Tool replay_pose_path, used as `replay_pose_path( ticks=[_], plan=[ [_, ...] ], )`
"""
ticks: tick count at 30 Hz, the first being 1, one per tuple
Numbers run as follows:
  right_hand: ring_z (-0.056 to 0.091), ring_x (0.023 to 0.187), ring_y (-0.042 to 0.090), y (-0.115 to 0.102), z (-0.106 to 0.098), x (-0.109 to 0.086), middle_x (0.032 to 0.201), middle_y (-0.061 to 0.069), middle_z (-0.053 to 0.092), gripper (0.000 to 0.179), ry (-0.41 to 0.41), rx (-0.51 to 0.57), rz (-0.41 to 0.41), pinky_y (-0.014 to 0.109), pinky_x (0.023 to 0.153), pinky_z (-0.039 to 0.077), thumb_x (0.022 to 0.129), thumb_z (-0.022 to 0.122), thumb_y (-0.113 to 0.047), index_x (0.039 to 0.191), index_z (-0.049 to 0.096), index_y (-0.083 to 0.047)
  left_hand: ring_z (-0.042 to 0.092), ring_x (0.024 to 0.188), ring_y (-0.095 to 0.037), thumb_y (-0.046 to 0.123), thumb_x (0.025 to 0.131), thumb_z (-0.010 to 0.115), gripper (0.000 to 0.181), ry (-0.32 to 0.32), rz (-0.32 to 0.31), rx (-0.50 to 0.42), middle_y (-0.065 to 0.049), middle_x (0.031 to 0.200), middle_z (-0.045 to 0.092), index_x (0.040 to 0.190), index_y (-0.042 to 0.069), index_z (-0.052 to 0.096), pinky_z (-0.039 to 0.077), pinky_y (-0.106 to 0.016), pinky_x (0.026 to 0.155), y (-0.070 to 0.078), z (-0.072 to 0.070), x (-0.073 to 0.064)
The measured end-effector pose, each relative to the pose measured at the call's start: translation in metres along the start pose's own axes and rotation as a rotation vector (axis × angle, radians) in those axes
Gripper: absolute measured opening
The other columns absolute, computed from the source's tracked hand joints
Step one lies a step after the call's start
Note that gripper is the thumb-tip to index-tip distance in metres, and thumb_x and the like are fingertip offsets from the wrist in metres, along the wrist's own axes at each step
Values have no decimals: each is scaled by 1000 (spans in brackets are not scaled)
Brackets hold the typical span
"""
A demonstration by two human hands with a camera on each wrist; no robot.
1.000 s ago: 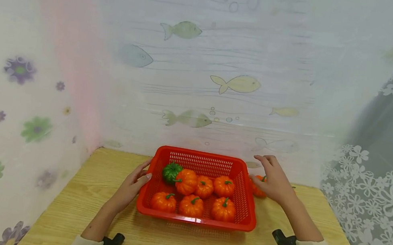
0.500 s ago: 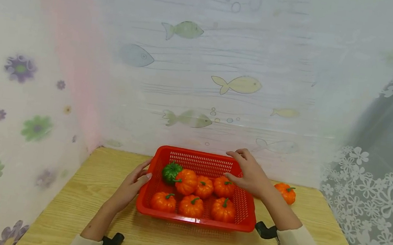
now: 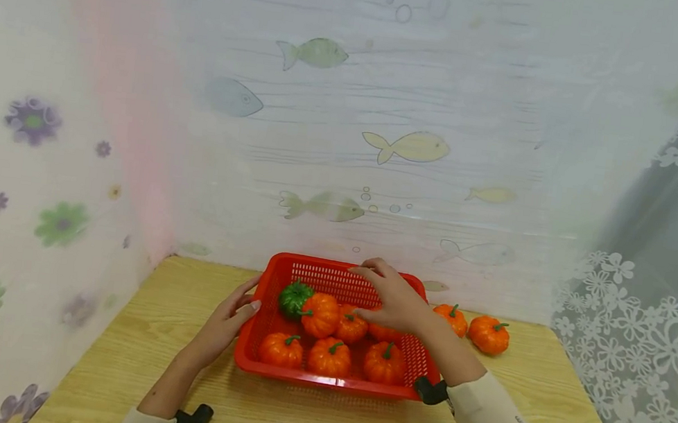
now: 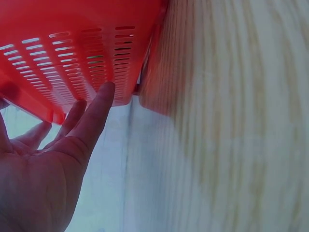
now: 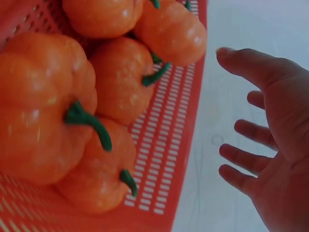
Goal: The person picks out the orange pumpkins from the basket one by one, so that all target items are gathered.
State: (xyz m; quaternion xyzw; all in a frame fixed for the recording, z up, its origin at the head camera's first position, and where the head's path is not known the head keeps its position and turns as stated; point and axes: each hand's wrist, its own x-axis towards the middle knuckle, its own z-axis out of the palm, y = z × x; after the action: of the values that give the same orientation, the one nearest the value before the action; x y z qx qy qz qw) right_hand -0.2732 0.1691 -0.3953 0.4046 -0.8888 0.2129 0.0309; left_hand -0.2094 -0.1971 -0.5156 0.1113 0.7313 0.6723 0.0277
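Observation:
A red plastic basket [image 3: 332, 380] with slotted walls holds several small orange pumpkins [image 3: 330, 357] and one green pumpkin [image 3: 295, 299]. My left hand [image 3: 225, 320] holds the basket's left side, its thumb over the rim and its fingers along the outer wall. In the left wrist view, those fingers [image 4: 99, 104] lie against the slotted red side. Above the basket's right half is my right hand [image 3: 394, 301], fingers and thumb spread apart with nothing between them. It partly covers an orange pumpkin beneath it. The right wrist view shows the right hand [image 5: 285, 140] beside the basket's rim, palm empty.
Two more orange pumpkins [image 3: 489, 335] sit on the wooden table [image 3: 143, 329] to the right of the basket, one partly behind the right forearm. A wall covering [image 3: 323, 133] with fish drawings rises behind the table, and a lace-patterned curtain [image 3: 664, 332] hangs at the right.
My right hand has moved left, from beside the basket's right rim to over its contents, uncovering the pumpkins on the table. The left hand and the basket have stayed in place.

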Motion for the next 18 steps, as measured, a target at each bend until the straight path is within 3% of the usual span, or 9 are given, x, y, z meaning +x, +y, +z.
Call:
replay_pose_path(
  ticks=[6, 11, 18],
  plan=[
    [55, 131, 34, -7, 12, 8, 151, 14, 46, 71, -73, 27, -17, 50, 107, 52, 92, 85, -26, 153, 54, -8, 56, 137, -46, 35, 113, 53, 60, 6, 0, 6, -20, 158, 47, 168, 33, 29, 61, -47, 96, 1, 2, -4],
    [58, 130, 33, -16, 15, 11, 152, 10, 46, 69, -132, 42, -29, 49, 108, 53, 93, 85, -25, 153, 55, -13, 55, 138, -47, 36, 113, 53, 60, 16, -6, 12, -20, 160, 45, 168, 34, 29, 60, -49, 97, 1, 5, -9],
    [54, 138, 30, -24, 22, 16, 157, 8, 44, 70, -233, -16, -69, 48, 116, 47, 94, 84, -26, 155, 53, -14, 54, 139, -47, 35, 113, 54, 60, 24, -3, 6, -19, 162, 44, 168, 33, 29, 60, -48, 98, 2, 9, -16]
  ],
)
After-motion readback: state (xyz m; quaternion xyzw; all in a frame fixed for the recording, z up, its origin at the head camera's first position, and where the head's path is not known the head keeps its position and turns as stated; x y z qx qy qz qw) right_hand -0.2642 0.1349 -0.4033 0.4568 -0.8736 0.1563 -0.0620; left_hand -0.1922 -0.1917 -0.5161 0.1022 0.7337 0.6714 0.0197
